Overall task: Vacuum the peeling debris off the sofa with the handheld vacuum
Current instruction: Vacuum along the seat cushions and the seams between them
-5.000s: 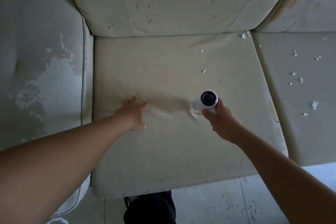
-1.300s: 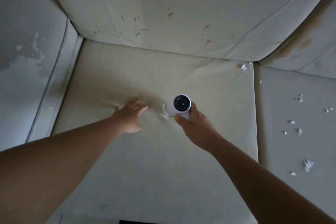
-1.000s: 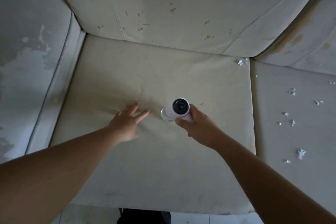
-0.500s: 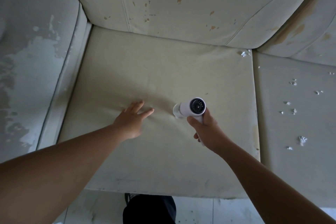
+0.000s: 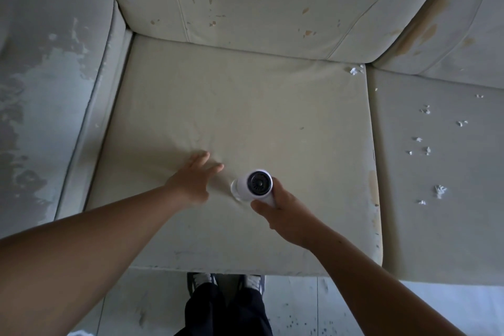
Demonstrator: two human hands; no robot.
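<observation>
My right hand (image 5: 283,215) grips the white handheld vacuum (image 5: 255,185) by its handle, with the nozzle pushed down into the beige seat cushion (image 5: 245,106) near its front middle. Its dark round vent faces the camera. Just left of the vacuum, my left hand (image 5: 195,179) lies flat with straight fingers on the cushion, and the fabric wrinkles around it. White peeling flakes (image 5: 354,70) sit at the cushion's back right corner. More flakes (image 5: 426,150) are scattered over the right-hand seat cushion (image 5: 441,226).
The backrest (image 5: 259,0) carries brown peeled spots. At the left stands the armrest (image 5: 46,84), with large patches of peeled surface. My legs in dark trousers and shoes (image 5: 226,305) stand on the speckled floor in front of the sofa.
The vacuum and my right hand have slid nearer the cushion's front edge, closer to my left hand. The left hand stays pressed on the cushion.
</observation>
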